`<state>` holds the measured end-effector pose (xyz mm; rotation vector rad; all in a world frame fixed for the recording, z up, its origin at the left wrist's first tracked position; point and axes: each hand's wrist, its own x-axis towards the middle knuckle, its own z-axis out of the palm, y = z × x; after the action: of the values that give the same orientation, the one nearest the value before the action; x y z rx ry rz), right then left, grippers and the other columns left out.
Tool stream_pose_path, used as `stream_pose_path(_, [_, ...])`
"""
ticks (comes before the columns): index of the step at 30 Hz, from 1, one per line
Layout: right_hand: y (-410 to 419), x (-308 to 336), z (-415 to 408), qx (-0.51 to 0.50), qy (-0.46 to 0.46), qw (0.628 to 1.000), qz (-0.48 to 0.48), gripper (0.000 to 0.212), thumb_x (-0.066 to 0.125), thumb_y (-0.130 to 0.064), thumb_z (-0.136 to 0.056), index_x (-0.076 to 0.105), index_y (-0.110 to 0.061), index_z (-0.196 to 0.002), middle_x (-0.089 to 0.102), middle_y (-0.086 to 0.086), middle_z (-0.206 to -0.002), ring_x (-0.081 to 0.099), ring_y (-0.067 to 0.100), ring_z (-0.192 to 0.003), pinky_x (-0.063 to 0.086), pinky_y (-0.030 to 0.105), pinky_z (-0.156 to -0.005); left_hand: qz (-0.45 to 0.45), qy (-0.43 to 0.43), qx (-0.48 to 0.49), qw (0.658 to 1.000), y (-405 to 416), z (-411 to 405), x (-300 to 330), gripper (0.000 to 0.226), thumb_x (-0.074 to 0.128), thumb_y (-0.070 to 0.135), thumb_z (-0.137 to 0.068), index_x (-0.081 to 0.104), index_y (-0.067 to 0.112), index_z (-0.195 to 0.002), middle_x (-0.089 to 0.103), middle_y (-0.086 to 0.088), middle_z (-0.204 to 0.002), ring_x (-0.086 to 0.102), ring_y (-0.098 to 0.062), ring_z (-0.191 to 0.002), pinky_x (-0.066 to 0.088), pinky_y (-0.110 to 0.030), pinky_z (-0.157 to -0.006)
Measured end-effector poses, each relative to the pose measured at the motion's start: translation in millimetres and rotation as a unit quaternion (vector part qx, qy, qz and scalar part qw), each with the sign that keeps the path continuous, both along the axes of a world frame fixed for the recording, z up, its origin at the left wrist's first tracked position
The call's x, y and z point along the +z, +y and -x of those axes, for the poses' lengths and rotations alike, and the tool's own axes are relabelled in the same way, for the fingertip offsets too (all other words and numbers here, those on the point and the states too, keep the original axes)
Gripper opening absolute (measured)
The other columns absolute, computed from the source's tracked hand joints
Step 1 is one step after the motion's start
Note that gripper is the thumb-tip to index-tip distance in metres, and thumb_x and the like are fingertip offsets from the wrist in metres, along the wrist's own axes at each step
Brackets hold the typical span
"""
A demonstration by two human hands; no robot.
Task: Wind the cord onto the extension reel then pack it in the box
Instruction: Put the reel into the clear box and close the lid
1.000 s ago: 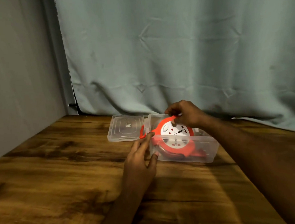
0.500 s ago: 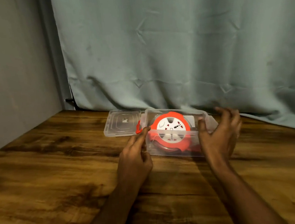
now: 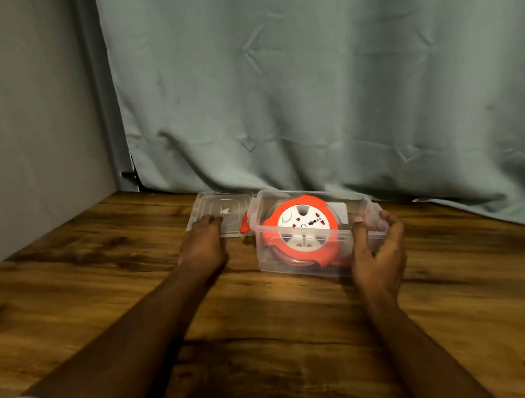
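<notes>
An orange extension reel (image 3: pixel 301 224) with a white socket face lies tilted inside the clear plastic box (image 3: pixel 267 254) on the wooden table. No loose cord shows outside the box. The box's clear lid (image 3: pixel 224 210) lies flat just left of it. My left hand (image 3: pixel 202 247) reaches to the lid, its fingertips resting on the lid's near edge. My right hand (image 3: pixel 378 252) holds the box's right end, thumb on the front wall and fingers curled round the far side.
A grey-green curtain (image 3: pixel 325 98) hangs right behind the box, and a grey wall (image 3: pixel 26 124) closes off the left. An orange latch (image 3: pixel 245 225) sticks out of the box's left end. The wooden table (image 3: pixel 266 325) stretches toward me.
My left hand has left the box's left end and moved left onto the lid. My right hand has closed in round the box's right end.
</notes>
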<state>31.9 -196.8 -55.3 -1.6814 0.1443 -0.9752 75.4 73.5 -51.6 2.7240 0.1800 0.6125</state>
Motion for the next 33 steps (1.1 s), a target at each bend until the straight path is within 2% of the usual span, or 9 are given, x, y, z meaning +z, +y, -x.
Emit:
stream_pose_path(3, [-1.6, -0.2, 0.4, 0.008, -0.005, 1.0, 0.005, 0.051, 0.062, -0.049, -0.096, 0.048, -0.025, -0.138, 0.063, 0.006, -0.133, 0.065, 0.028, -0.115, 0.059, 0.05, -0.091, -0.141, -0.001, -0.016, 0.99, 10.6, -5.6, -2.0, 0.027, 0.055, 0.027, -0.095, 0.059, 0.024, -0.122, 0.06, -0.004, -0.123, 0.058, -0.021, -0.106, 0.052, -0.037, -0.091])
stream_pose_path(8, [-3.9, 1.5, 2.8, 0.004, -0.004, 1.0, 0.013, 0.051, 0.062, -0.046, -0.097, 0.048, -0.022, -0.14, 0.063, 0.007, -0.134, 0.064, 0.027, -0.116, 0.059, 0.044, -0.092, -0.172, -0.01, -0.036, 0.984, 21.4, -0.5, 8.5, 0.038, 0.06, 0.036, -0.091, 0.052, 0.023, -0.125, 0.055, -0.005, -0.129, 0.052, -0.022, -0.115, 0.048, -0.041, -0.098])
stream_pose_path(11, [-2.4, 2.8, 3.8, 0.009, 0.001, 1.0, 0.015, 0.059, 0.056, -0.061, -0.092, 0.045, -0.029, -0.141, 0.063, 0.005, -0.135, 0.065, 0.027, -0.116, 0.061, 0.049, -0.09, -0.2, -0.08, -0.001, 0.977, 36.5, 5.0, 30.5, 0.042, 0.066, 0.02, -0.084, 0.049, 0.015, -0.122, 0.052, -0.011, -0.124, 0.05, -0.027, -0.109, 0.048, -0.044, -0.091])
stream_pose_path(14, [-3.2, 2.9, 2.4, 0.003, 0.007, 1.0, 0.022, 0.055, 0.06, -0.052, -0.096, 0.045, -0.025, -0.142, 0.063, 0.007, -0.136, 0.064, 0.028, -0.117, 0.06, 0.048, -0.091, -0.187, -0.161, 0.038, 0.968, 41.5, 10.8, 65.4, 0.041, 0.069, 0.003, -0.079, 0.048, 0.008, -0.115, 0.053, -0.016, -0.113, 0.053, -0.031, -0.099, 0.044, -0.045, -0.082])
stream_pose_path(17, [-4.4, 2.2, 1.0, -0.001, 0.011, 1.0, 0.024, 0.057, 0.059, -0.056, -0.094, 0.045, -0.026, -0.141, 0.062, 0.007, -0.136, 0.064, 0.028, -0.117, 0.059, 0.048, -0.091, 0.001, -0.252, 0.023, 0.967, 30.4, 19.0, 104.9, 0.028, 0.06, 0.012, -0.093, 0.046, 0.002, -0.115, 0.055, -0.02, -0.112, 0.057, -0.038, -0.098, 0.049, -0.049, -0.076])
stream_pose_path(20, [-4.9, 2.1, 0.4, 0.002, 0.021, 1.0, 0.022, 0.056, 0.058, -0.057, -0.095, 0.044, -0.029, -0.141, 0.062, 0.006, -0.137, 0.064, 0.028, -0.118, 0.06, 0.049, -0.091, 0.196, -0.342, -0.029, 0.919, 11.5, 33.7, 144.0, 0.027, 0.034, 0.029, -0.106, 0.043, 0.005, -0.114, 0.055, -0.008, -0.102, 0.054, -0.022, -0.085, 0.039, -0.028, -0.066])
stream_pose_path(23, [-7.3, 1.1, -0.9, 0.008, 0.024, 0.999, 0.019, 0.051, 0.059, -0.051, -0.098, 0.045, -0.027, -0.141, 0.062, 0.007, -0.137, 0.063, 0.028, -0.118, 0.058, 0.045, -0.093, 0.372, -0.362, -0.1, 0.849, -6.8, 42.6, 173.0, 0.022, 0.032, 0.033, -0.106, 0.044, 0.015, -0.111, 0.065, 0.004, -0.107, 0.057, -0.012, -0.078, 0.043, -0.016, -0.062])
stream_pose_path(29, [-10.2, 7.8, 2.5, -0.026, -0.028, 0.998, -0.054, 0.043, 0.035, -0.054, -0.105, 0.059, -0.029, -0.132, 0.064, -0.006, -0.12, 0.062, 0.02, -0.107, 0.056, 0.045, -0.089, 0.698, -0.066, -0.161, 0.694, -36.6, 12.9, 146.5, 0.028, 0.033, 0.006, -0.103, 0.059, -0.001, -0.098, 0.058, -0.011, -0.075, 0.053, -0.008, -0.037, 0.042, -0.02, -0.034])
stream_pose_path(33, [-11.4, 8.1, 3.9, -0.055, -0.042, 0.996, -0.052, 0.062, 0.027, -0.07, -0.099, 0.065, -0.032, -0.13, 0.068, 0.0, -0.126, 0.064, 0.022, -0.11, 0.055, 0.042, -0.087, 0.698, -0.001, -0.116, 0.707, -49.7, 6.6, 98.2, 0.027, 0.052, -0.003, -0.094, 0.06, -0.013, -0.118, 0.07, -0.026, -0.105, 0.071, -0.024, -0.066, 0.062, -0.035, -0.057])
